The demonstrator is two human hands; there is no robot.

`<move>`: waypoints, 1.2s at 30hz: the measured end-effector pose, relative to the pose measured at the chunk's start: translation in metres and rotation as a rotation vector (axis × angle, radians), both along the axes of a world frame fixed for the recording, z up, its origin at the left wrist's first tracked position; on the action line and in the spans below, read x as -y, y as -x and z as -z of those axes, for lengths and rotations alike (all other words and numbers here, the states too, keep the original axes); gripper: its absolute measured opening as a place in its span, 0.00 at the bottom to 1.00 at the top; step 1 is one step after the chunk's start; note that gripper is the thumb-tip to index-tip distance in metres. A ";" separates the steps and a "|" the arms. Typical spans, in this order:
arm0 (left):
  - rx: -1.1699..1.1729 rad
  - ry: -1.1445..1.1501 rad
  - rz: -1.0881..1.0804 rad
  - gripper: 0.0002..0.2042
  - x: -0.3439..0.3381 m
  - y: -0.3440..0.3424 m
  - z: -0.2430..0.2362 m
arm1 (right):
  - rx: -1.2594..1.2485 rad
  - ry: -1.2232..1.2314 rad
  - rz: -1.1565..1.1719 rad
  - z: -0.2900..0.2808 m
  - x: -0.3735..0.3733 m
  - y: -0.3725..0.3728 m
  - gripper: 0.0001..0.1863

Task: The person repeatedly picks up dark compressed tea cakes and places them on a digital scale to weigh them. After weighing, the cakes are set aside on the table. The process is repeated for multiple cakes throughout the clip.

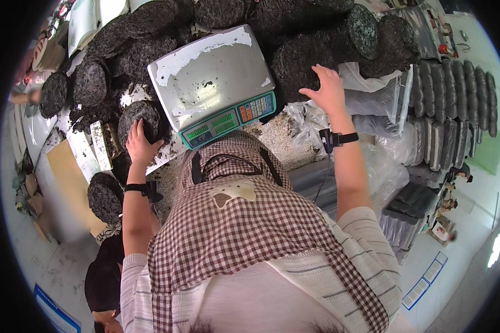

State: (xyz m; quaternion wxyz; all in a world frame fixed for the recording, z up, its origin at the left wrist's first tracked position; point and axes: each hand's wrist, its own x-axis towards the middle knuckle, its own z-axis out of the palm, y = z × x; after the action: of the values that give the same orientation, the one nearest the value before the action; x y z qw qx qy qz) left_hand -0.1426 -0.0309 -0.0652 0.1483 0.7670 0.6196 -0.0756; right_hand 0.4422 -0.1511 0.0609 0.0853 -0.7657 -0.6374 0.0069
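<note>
My left hand (143,145) lies on a round, dark disc (132,115) that looks like dried seaweed, left of the scale. Its fingers stretch over the disc's face and the thumb stands apart. To the right of the scale, my right hand (329,92) reaches out with thumb and fingers spread and nothing in them. It is beside a heap of similar dark discs (299,64); whether the fingertips touch it I cannot tell. Between my hands stands a digital scale (211,83) with a worn metal pan, a green-lit display and a keypad. Only dark crumbs lie on the pan.
More discs (89,83) line the table's back and left. Clear plastic bags (308,122) lie below my right hand. Stacked packs of dark discs (455,91) stand at far right. Another person's hand (34,95) is at far left, near a disc. A dark-clothed person (104,277) is lower left.
</note>
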 end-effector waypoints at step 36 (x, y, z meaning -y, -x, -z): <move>0.963 0.196 -0.532 0.28 0.009 0.024 0.039 | -1.960 0.155 0.182 0.036 -0.119 0.182 0.22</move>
State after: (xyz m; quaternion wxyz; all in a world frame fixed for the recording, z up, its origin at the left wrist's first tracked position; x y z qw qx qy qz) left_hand -0.1662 -0.0394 -0.1038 0.4990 0.5147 0.6444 0.2661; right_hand 0.2603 -0.0316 0.0252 0.5255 -0.4709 -0.2214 0.6732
